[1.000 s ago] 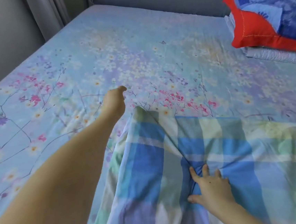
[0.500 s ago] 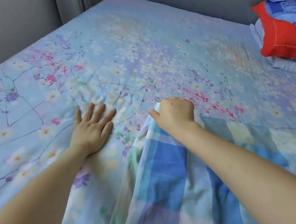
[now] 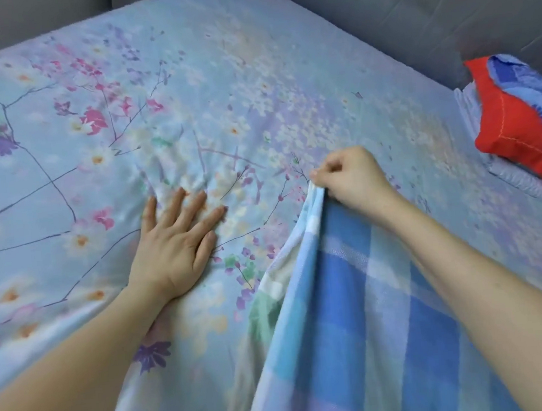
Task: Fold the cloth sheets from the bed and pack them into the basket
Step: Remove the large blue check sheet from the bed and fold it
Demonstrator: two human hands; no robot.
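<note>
Checked sheet [image 3: 356, 313]: a cloth in blue, white, pale green and lilac squares, lying on the bed at the near right and running out of view at the bottom edge; its far corner is gathered into a narrow ridge of folds and lifted a little off the bed.
Right hand [image 3: 348, 178]: reaches forward over the checked sheet, fingers curled into a loose fist, thumb and fingertips pinching the gathered far corner of the cloth.
Right forearm: lies across the checked sheet from the lower right, covering part of it.
Left hand [image 3: 175, 244]: flat and palm down on the floral bedsheet, fingers straight and slightly spread, holding nothing; it sits just beside the checked sheet's left edge, apart from it.
Floral bedsheet [image 3: 186, 91]: pale blue with pink, white and purple blossoms on thin branches, covering the whole mattress; small creases fan out ahead of the left fingertips.
Pillow [image 3: 519, 115]: red with a blue patterned top, at the far right edge of the bed, resting on a pale folded layer.
Headboard [image 3: 409, 3]: grey, padded, behind the bed.
</note>
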